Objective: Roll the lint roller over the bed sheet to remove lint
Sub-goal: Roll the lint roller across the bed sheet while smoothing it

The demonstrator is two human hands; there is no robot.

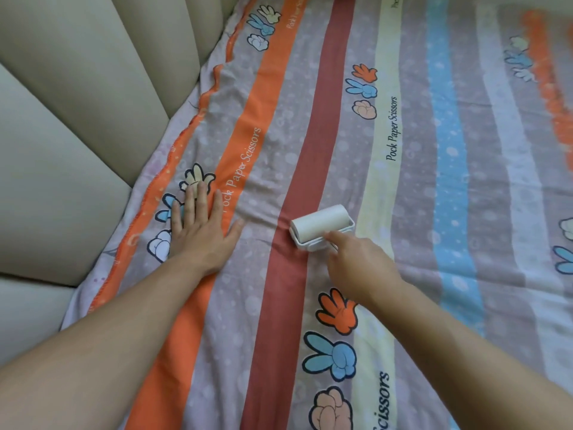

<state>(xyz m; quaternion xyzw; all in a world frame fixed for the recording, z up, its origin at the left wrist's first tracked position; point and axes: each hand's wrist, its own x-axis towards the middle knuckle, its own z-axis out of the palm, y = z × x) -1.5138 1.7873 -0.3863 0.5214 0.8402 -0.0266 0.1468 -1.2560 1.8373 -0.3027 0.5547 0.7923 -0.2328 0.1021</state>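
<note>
A white lint roller (321,223) lies with its drum on the striped bed sheet (434,187), across the edge of the dark red stripe. My right hand (361,263) is closed around its handle just behind the drum, index finger stretched along the white frame; the handle itself is hidden under the hand. My left hand (201,228) rests flat on the sheet to the left, fingers spread, palm pressing the orange stripe beside the printed cartoon hands.
A beige padded headboard (71,128) rises along the sheet's left edge. The sheet stretches far to the right and towards the top of the view, with small creases around the roller.
</note>
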